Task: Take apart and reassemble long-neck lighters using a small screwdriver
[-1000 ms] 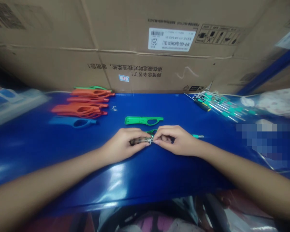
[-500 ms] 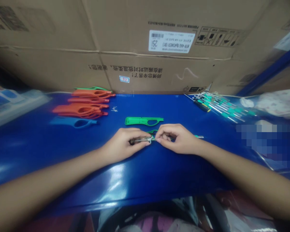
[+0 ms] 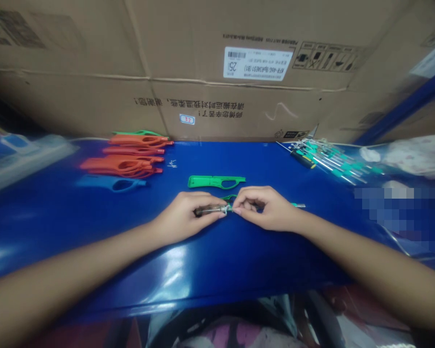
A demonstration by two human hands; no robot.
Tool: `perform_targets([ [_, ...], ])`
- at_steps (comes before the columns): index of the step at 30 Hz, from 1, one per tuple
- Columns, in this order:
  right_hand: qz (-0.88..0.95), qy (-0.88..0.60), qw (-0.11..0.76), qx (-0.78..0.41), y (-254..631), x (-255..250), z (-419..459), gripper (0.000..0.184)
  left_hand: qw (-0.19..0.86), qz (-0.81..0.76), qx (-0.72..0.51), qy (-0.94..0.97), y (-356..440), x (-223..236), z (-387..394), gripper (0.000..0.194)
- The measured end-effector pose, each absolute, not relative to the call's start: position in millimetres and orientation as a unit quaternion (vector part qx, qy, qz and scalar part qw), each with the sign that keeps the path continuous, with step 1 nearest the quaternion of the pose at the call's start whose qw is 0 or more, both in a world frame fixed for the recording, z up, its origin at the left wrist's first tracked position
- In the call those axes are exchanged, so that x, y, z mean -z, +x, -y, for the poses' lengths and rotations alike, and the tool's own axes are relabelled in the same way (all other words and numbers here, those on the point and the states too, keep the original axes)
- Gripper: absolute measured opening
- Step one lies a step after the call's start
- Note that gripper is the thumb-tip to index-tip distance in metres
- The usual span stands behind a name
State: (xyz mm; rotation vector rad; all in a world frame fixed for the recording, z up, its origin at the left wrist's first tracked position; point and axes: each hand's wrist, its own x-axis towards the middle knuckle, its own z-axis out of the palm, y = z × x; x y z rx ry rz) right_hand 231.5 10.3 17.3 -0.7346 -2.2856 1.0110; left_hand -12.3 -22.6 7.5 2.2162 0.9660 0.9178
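Note:
Near the middle of the table, my left hand (image 3: pixel 184 215) is closed around the clear, smoky fuel tank (image 3: pixel 210 210) of a stick lighter. The fingertips of my right hand (image 3: pixel 264 208) pinch the lighter where the tank meets a small pale fitting (image 3: pixel 226 209); the exact part between them is too small to make out. Part of a green handle shell (image 3: pixel 229 197) shows behind the fingers. A thin metal rod tip (image 3: pixel 300 206) sticks out to the right of my right hand. Just beyond both hands lies a separate green lighter shell half (image 3: pixel 215 181).
Orange lighter shells (image 3: pixel 126 165) and a blue shell (image 3: pixel 112 183) lie at the left, with small white pins (image 3: pixel 172 164) beside them. Back right, metal rods with teal parts (image 3: pixel 333 157) are heaped near a yellow-black screwdriver (image 3: pixel 304 159). A cardboard box (image 3: pixel 188 58) walls the back.

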Motion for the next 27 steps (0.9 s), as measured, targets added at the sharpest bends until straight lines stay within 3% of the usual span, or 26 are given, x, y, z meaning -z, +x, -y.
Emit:
perform_targets([
  [27, 0.837, -0.276, 0.265, -0.39, 231.6, -16.8, -10.1, 0.012, 0.288, -0.362, -0.34, 0.818, -12.8, -7.9, 22.5, 0.023],
])
